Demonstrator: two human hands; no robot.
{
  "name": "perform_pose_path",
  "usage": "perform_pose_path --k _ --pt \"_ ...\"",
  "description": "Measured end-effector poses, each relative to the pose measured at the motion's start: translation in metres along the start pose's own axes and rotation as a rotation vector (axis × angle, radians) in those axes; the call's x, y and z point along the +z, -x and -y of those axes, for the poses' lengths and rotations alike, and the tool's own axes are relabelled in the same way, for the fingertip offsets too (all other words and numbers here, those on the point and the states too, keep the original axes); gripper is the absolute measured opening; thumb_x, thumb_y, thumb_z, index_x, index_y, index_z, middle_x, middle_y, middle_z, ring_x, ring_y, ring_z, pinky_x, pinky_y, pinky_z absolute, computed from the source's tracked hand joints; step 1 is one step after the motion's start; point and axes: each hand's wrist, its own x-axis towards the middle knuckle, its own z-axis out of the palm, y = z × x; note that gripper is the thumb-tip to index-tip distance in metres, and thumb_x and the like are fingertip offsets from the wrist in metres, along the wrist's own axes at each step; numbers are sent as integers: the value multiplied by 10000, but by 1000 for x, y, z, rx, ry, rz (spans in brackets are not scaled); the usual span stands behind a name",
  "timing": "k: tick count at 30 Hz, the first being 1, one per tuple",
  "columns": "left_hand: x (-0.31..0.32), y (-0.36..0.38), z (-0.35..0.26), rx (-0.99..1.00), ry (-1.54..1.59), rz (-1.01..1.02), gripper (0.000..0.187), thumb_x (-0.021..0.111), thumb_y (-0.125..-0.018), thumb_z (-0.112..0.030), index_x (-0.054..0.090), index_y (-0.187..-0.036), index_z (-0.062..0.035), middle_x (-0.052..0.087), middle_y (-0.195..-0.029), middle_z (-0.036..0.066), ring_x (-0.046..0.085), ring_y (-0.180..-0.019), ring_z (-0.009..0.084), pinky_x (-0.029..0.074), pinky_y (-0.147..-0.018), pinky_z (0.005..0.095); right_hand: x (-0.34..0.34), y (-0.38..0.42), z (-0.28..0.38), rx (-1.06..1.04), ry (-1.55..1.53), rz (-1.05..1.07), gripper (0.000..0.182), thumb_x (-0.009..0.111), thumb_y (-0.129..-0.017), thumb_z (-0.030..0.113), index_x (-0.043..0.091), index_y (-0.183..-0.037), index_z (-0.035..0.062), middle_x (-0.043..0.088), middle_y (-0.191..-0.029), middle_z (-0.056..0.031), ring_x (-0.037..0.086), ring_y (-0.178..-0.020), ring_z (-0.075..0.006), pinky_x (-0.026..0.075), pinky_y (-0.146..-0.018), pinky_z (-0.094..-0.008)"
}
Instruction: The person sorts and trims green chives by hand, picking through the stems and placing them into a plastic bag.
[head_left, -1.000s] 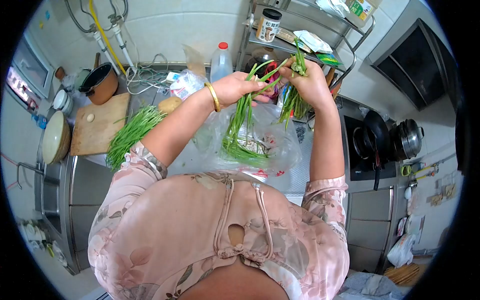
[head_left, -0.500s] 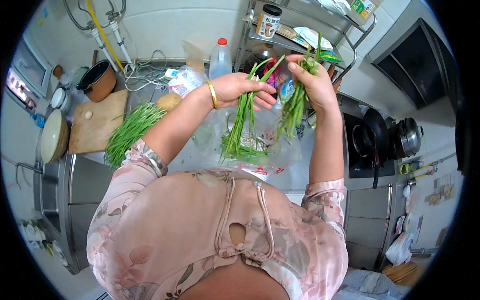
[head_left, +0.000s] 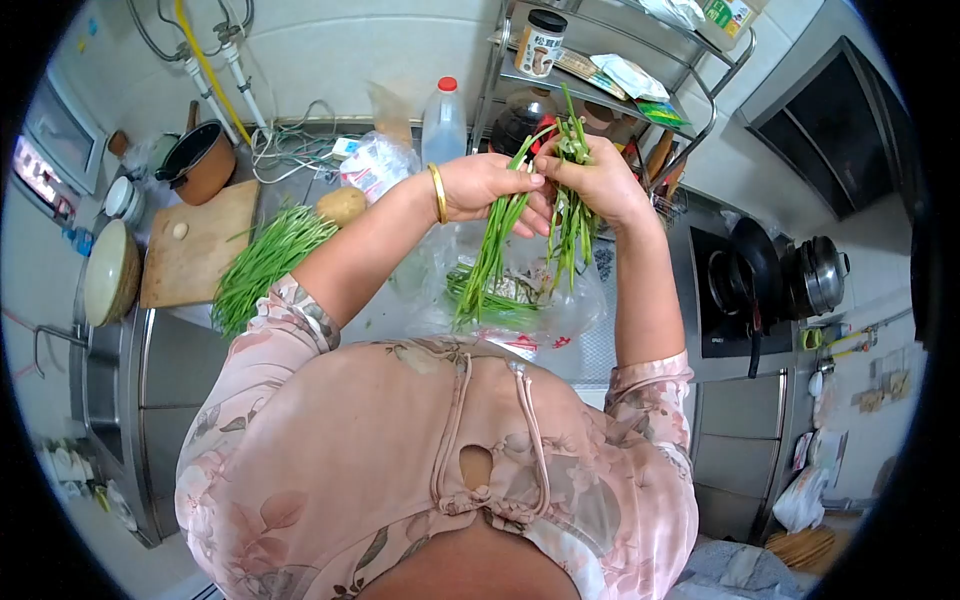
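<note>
My left hand, with a gold bangle at the wrist, is closed around a thin bunch of green chives that hangs down. My right hand grips a second bunch of chives, its stem ends pointing up and its leaves drooping. The fingertips of both hands meet or nearly meet at the stems. Below them an open clear plastic bag holds more chives and pale scraps. To the left, a large pile of chives lies on the counter beside a wooden cutting board.
A potato sits behind the chive pile. Farther back stand a jug with a red cap and a metal rack. An orange pot is at the back left, and a black wok is on the right.
My right hand has moved left with its bunch and now meets my left hand, which has shifted slightly right. The two bunches hang closer together.
</note>
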Motion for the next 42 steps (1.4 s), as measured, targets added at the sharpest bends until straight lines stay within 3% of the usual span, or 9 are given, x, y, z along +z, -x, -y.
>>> perform_pose_path --k 6,9,19,26,29,37,39,41,42 --pt "-1 -6 6 -35 -39 26 273 476 -877 -202 505 -1009 36 607 -914 170 617 -796 235 512 -636 294 -1 -1 1 25 113 102 154 619 -735 104 607 -845 -2 600 -730 -37 531 -673 -94 438 -628 -248" --pt "-1 -8 8 -40 -55 19 269 481 -876 -214 515 -990 27 611 -900 161 617 -779 224 499 -615 275 4 0 1 57 66 63 139 618 -740 102 603 -831 -1 599 -724 -31 529 -674 -91 438 -633 -252" --pt "3 -6 6 -24 -62 29 320 504 -865 -288 478 -1009 -3 600 -900 124 611 -748 184 489 -633 269 -11 -2 2 -140 83 -123 115 643 -743 83 583 -795 0 593 -714 -18 520 -664 -89 438 -625 -254" --pt "-3 -11 12 15 -164 24 283 491 -869 -306 495 -918 -27 559 -711 68 561 -615 141 450 -566 258 -8 -3 -3 -183 56 -242 130 659 -739 95 606 -816 5 594 -735 -11 521 -669 -89 438 -611 -248" --pt "-4 -10 14 37 -169 28 284 484 -872 -313 501 -886 -31 526 -662 43 507 -553 114 427 -531 253 -10 -2 -1 -199 35 -224 210 669 -743 122 601 -897 -2 570 -761 0 508 -695 -84 415 -632 -219" --pt "-5 -14 19 -31 -84 -4 233 518 -859 -272 521 -865 -39 504 -665 30 464 -521 101 412 -517 243 -11 -3 -2 -165 344 -186 115 620 -749 85 596 -813 -7 590 -706 -36 518 -656 -95 430 -617 -262" --pt "-10 -15 18 -57 -54 18 240 511 -861 -275 525 -867 -35 548 -709 56 548 -598 133 472 -576 276 -14 -4 -4 -172 354 -174 120 628 -758 85 583 -825 -3 558 -706 4 473 -651 -73 404 -606 -237" --pt "-7 -13 14 -93 -17 -13 249 489 -872 -276 521 -879 -28 574 -741 73 591 -656 154 500 -626 296 -14 -5 -4 -191 348 -201 125 618 -750 80 590 -837 -5 591 -734 -34 519 -681 -100 426 -637 -254" --pt "-10 -14 13 -94 36 96 264 433 -897 -258 507 -949 -9 598 -872 127 615 -806 217 511 -705 332 -10 -7 -6 -233 333 -238 124 609 -742 72 596 -840 -3 609 -742 -61 546 -688 -123 437 -642 -271"
